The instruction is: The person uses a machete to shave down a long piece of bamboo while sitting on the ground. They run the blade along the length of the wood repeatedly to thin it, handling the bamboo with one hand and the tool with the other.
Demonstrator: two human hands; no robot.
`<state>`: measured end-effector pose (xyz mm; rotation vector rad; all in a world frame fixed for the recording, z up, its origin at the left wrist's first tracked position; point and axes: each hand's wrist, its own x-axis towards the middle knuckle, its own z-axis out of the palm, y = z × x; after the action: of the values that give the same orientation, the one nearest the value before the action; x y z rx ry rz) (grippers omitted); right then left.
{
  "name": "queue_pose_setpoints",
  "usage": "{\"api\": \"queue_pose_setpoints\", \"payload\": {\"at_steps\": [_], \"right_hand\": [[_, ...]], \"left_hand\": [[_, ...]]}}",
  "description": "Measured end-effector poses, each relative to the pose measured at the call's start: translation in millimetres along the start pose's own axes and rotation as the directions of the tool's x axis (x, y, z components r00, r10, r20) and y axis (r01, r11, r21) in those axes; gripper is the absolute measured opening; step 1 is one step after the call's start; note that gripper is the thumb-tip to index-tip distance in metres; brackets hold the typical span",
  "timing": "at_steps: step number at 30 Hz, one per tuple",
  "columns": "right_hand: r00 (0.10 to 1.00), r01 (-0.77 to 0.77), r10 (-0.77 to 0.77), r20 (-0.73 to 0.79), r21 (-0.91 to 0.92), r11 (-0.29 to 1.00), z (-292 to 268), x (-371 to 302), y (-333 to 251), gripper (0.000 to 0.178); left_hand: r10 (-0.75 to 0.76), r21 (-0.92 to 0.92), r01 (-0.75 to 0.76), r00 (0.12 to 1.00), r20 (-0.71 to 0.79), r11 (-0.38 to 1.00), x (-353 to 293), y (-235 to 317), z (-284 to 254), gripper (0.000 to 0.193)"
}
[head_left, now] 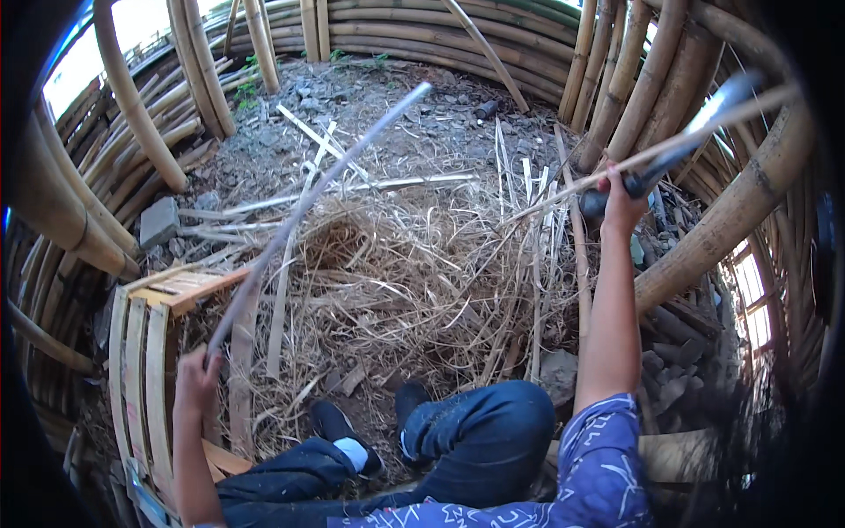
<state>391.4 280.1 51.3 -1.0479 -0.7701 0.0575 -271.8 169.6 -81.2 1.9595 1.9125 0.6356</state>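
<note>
My left hand (197, 380), low on the left, is closed round the lower end of a long bamboo strip (290, 224). The strip slants up and away to the right, its far tip over the rubble. Out to the right, my right hand (623, 207) is raised and closed on a large knife (673, 158). Its black handle ends in a rounded knob, and the pale blade points up to the right, blurred. A second thin bamboo strip (704, 132) crosses at the right hand and knife; I cannot tell whether the fingers hold it too.
Curly bamboo shavings (405, 273) and split strips (537, 255) cover the ground before my feet. A slatted wooden crate (145, 378) stands at the left, near a grey block (159, 222). Bamboo poles (739, 220) and a bamboo wall (440, 40) surround the stony ground (405, 114).
</note>
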Motion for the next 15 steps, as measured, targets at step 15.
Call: {"api": "queue_pose_setpoints", "payload": {"at_steps": [15], "right_hand": [[0.963,-0.001,0.056,-0.263,0.204,0.979,-84.3,-132.6,-33.4,0.028]], "left_hand": [[0.139,0.19,-0.131,0.99,-0.028,0.973,130.3,116.2,154.6,0.086]]}}
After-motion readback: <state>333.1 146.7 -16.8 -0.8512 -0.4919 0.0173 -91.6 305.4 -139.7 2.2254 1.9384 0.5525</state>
